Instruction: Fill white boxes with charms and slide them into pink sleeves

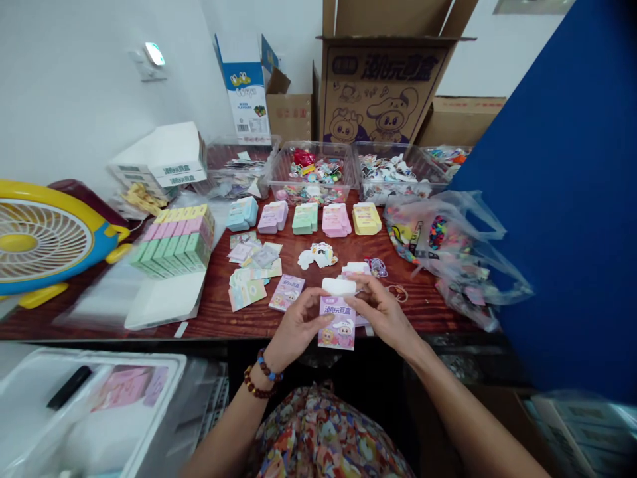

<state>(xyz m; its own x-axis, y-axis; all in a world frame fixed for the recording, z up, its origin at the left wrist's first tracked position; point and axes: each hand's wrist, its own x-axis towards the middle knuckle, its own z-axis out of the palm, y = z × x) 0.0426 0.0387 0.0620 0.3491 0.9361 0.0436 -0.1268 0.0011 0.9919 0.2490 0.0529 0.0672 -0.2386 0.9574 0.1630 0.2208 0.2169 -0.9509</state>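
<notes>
My left hand point(299, 326) and my right hand point(382, 311) both grip a small purple cardboard box point(337, 335) with cartoon figures on its front. Its white top flap point(339, 287) stands up. Fingers of both hands are closed at the upper part of the box, over the table's front edge. Behind my right hand lie more flat purple boxes point(355, 268), partly hidden. A purple printed packet point(287, 293) rests left of my left hand. Farther in are a pile of white stickers point(317, 255) and stacks of cards point(247, 293).
Flat box stacks in several colours, one green point(305, 219), line the table's middle. Clear plastic bins point(312, 192) stand behind. On the left are a yellow fan point(50, 239) and a tray of finished-looking boxes point(174, 242); on the right, plastic bags point(448, 245) and a blue panel point(557, 199).
</notes>
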